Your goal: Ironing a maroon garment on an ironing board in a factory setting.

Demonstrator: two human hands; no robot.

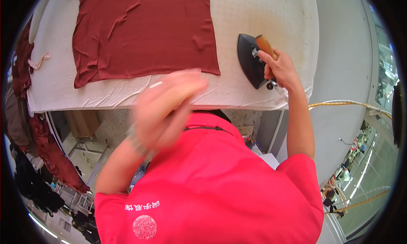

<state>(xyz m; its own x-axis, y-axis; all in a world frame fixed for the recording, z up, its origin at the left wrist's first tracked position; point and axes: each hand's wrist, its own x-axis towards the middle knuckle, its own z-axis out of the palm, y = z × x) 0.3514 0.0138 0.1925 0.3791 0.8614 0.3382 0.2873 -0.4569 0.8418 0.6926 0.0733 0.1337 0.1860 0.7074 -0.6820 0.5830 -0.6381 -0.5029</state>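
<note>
A dark red garment [148, 36] lies spread on the white padded ironing table [280, 15], with small wrinkles across it. To its right, my right hand [282, 70] is wrapped round the wooden handle of a black iron [250, 61], which rests on the white cover. My left hand [167, 108] is raised in front of my body near the table's front edge. It is smeared by motion, and I cannot make out its fingers or anything in them.
Dark red garments [53, 155] and a dark grey one [17, 116] hang at the left. A yellow-and-white cord [339, 103] runs from the right side. Under the table stands a brown cardboard box [82, 122]. A pale strip of cloth [40, 60] lies at the table's left edge.
</note>
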